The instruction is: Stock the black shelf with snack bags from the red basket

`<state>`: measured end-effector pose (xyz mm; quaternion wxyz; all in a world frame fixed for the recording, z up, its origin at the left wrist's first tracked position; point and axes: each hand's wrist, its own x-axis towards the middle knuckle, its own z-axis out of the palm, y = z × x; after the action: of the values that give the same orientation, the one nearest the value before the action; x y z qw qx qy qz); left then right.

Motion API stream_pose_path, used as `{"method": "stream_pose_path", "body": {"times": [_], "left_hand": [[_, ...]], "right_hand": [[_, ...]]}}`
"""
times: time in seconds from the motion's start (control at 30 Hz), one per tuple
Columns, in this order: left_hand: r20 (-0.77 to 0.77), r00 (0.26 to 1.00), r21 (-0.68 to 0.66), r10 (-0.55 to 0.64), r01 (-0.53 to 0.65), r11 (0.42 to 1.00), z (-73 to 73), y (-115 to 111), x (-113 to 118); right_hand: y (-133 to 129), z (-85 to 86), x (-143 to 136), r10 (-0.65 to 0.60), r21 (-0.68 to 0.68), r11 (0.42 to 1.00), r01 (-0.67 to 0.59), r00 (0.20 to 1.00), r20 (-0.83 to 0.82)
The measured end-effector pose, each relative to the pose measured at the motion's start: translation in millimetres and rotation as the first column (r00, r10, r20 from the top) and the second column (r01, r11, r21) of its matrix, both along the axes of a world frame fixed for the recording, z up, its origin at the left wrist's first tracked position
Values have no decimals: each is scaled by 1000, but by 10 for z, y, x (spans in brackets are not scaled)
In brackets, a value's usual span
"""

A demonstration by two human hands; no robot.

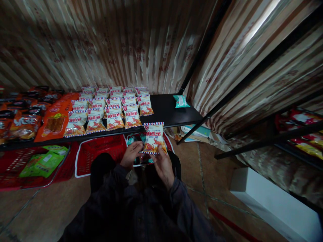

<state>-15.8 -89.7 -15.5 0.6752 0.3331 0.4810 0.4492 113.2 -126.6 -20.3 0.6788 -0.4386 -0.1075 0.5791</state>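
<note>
A white and orange snack bag [153,137] with a striped top and bottom seal is held upright in front of the shelf's edge. My right hand [163,164] grips its lower right corner, thumb on the front and fingers underneath. At the lower left edge of the bag, my left hand [131,154] has its fingers curled in and closed against it. Several matching snack bags [114,117] stand in rows on the black shelf [166,109]. Below the hands, a red basket [101,151] with a white rim holds teal packets, partly hidden by the hands and the bag.
A teal packet [181,101] lies at the shelf's right end. Orange bags [54,117] fill the left. Another red basket [10,164] contains green packets [45,163]. Black shelf posts [191,134] rise at the right, near a white box [275,198] on the tiled floor.
</note>
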Motion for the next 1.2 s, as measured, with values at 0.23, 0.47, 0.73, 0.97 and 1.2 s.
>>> {"method": "stream_pose_path", "body": {"times": [0.23,0.47,0.73,0.97,1.2], "left_hand": [[68,988,1,-141,142,990,-38,-49,56],[61,995,51,-74,71,996,-102,-36,68],[-77,993,81,-92,98,992,-130,-31,100],[-39,996,49,-80,82,995,-194,-56,179],[-34,997,32,-74,75,997,-90,-15,274]], "right_hand": [[31,-28,9,-4,-11,1000,3,999,-46],[3,-72,80,43,-23,999,-43,999,-20],[17,-108,168,64,4,998,-64,998,9],[11,-201,248,74,11,997,-75,996,42],[58,-201,363,96,-4,995,-96,994,44]]}}
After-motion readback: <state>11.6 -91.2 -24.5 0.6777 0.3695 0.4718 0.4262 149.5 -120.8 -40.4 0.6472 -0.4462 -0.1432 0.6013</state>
